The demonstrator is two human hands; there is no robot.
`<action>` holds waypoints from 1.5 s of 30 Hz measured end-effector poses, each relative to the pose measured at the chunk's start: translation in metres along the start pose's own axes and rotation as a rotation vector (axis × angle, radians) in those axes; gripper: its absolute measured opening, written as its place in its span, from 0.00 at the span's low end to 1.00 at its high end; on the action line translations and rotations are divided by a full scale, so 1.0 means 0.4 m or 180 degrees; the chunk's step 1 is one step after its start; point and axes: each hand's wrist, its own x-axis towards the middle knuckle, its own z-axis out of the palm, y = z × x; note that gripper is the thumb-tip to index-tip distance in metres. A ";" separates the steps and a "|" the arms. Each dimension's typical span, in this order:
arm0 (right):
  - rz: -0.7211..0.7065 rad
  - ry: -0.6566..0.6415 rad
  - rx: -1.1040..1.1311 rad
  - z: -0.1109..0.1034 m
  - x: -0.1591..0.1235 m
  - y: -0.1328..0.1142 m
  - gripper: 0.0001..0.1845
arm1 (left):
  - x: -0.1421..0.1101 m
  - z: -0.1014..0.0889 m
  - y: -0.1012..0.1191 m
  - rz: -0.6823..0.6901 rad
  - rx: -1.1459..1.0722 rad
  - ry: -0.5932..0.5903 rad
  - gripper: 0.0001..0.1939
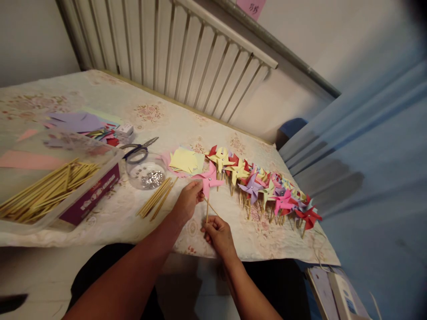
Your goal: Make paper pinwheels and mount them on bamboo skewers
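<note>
Head view: left hand (187, 201) pinches the pink pinwheel (210, 179) beside its paper blades; right hand (220, 235) grips its stick (207, 212) low, near the tabletop's (130, 231) near edge. A second stick (213, 209) slants between the hands; cannot tell which holds it. Pinwheels (252, 187) crowd toward the right corner. Handling, my judgement: light fingers on the paper, stick steadied, no pressing on folds.

a white radiator (160, 53) (slatted) beside a blue curtain (360, 155).
</note>
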 end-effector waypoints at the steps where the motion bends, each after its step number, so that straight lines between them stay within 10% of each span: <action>1: -0.0001 0.0001 -0.0012 0.000 0.000 -0.001 0.08 | 0.000 0.000 0.000 -0.0008 -0.0001 0.0008 0.17; 45: -0.0019 -0.0034 -0.0064 -0.006 0.005 0.015 0.08 | 0.000 0.001 0.002 -0.0021 -0.0251 -0.0118 0.19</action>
